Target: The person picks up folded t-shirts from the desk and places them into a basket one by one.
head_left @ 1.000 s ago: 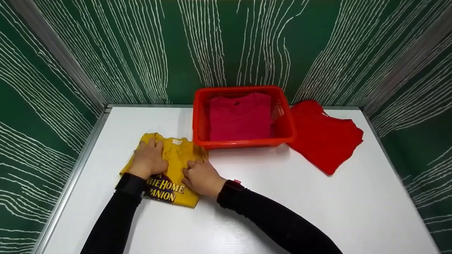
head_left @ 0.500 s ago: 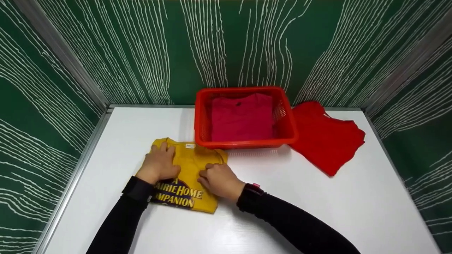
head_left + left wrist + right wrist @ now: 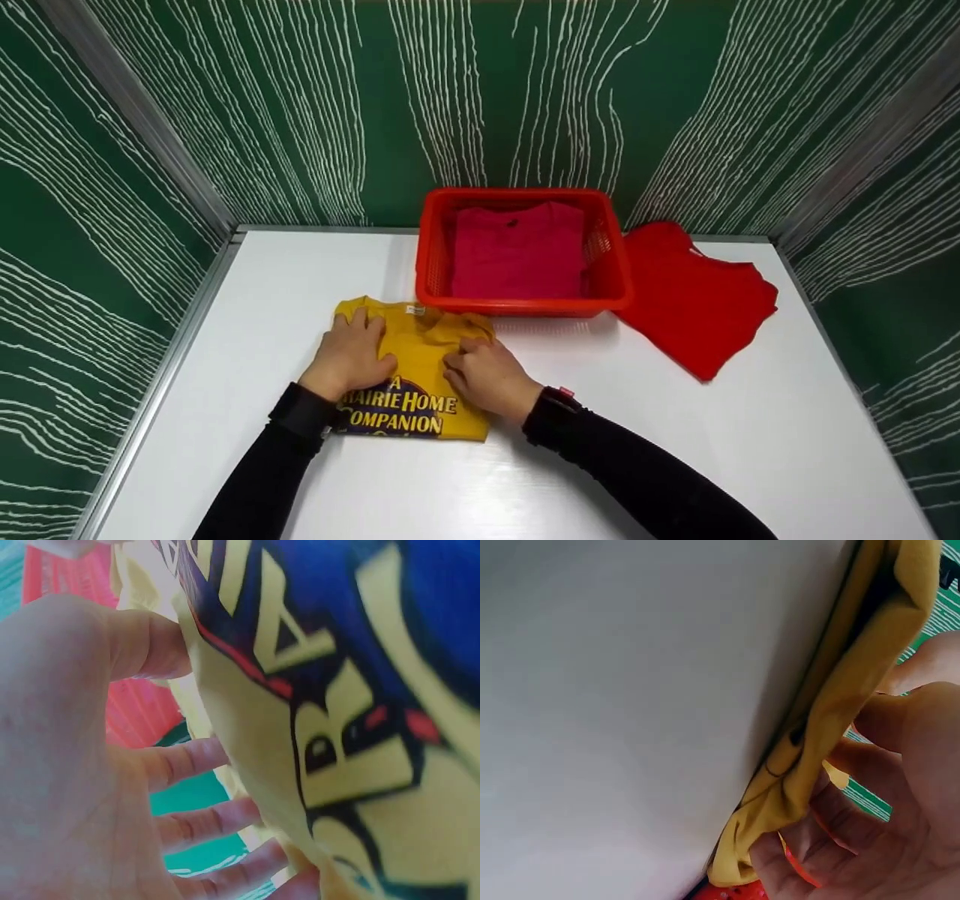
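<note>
A folded yellow cotton T-shirt with a dark blue printed logo (image 3: 416, 371) lies on the white desk (image 3: 675, 450), just at 7 o'clock of the red plastic mesh basket (image 3: 616, 289). The left hand (image 3: 351, 358) rests flat on the shirt's left half, fingers (image 3: 191, 761) straight. The right hand (image 3: 489, 375) curls its fingers (image 3: 832, 836) round the shirt's right edge. A folded crimson garment (image 3: 517, 251) lies inside the basket; a loose red garment (image 3: 694, 300) lies at the basket's 3 o'clock.

Long black sleeves, black wristbands, a small pink tab at the right wrist.
</note>
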### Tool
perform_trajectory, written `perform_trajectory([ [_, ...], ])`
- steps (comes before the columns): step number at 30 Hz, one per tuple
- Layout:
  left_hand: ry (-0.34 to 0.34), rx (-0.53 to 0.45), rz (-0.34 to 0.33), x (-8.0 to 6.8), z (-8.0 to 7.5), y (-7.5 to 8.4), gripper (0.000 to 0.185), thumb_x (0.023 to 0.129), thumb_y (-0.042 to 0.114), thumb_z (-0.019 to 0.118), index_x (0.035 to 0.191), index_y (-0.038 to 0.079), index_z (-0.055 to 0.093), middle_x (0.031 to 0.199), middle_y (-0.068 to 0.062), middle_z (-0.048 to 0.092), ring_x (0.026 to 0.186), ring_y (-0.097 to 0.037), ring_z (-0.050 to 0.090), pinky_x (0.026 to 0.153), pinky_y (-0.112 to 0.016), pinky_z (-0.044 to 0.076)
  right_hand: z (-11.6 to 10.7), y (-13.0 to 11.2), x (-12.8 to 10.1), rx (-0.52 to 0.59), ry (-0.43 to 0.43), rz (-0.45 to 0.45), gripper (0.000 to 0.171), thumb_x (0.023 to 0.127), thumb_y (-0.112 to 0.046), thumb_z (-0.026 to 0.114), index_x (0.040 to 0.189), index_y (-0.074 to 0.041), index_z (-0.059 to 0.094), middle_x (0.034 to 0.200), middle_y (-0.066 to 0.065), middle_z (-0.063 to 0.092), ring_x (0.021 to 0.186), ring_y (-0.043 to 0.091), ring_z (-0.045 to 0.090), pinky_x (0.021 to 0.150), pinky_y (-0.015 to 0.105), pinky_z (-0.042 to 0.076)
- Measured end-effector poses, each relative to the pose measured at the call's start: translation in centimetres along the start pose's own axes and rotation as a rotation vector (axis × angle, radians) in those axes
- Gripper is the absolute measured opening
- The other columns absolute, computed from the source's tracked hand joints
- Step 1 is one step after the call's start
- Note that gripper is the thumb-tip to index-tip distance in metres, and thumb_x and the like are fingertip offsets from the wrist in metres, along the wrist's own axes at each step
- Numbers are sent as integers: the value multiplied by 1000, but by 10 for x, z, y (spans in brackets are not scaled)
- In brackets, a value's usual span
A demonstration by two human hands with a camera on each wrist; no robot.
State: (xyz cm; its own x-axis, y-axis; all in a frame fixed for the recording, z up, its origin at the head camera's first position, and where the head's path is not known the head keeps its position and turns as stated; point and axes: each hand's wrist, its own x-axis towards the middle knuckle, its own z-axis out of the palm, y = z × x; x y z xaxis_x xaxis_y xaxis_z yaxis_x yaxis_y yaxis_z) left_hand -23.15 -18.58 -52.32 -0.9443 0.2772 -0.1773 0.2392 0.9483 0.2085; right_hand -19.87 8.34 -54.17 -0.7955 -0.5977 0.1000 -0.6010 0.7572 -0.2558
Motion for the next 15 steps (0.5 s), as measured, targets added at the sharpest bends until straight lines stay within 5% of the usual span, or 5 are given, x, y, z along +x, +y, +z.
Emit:
perform_trajectory([
  [7, -22, -34, 36, 2, 5, 23, 66, 99, 44, 61, 155, 9, 56, 153, -23, 49, 125, -44, 46, 99, -58, 53, -7, 26, -21, 63, 52, 23, 25, 110, -30, 69, 123, -15, 85, 110, 7, 81, 100, 26, 74, 93, 50, 61],
  [15, -13, -55, 180, 2, 13, 41, 62, 100, 47, 60, 151, 12, 62, 151, -19, 55, 128, -37, 53, 112, -56, 49, -17, 62, -52, 96, 112, 46, 23, 106, -24, 75, 123, -14, 86, 112, 8, 83, 103, 27, 75, 99, 49, 62],
])
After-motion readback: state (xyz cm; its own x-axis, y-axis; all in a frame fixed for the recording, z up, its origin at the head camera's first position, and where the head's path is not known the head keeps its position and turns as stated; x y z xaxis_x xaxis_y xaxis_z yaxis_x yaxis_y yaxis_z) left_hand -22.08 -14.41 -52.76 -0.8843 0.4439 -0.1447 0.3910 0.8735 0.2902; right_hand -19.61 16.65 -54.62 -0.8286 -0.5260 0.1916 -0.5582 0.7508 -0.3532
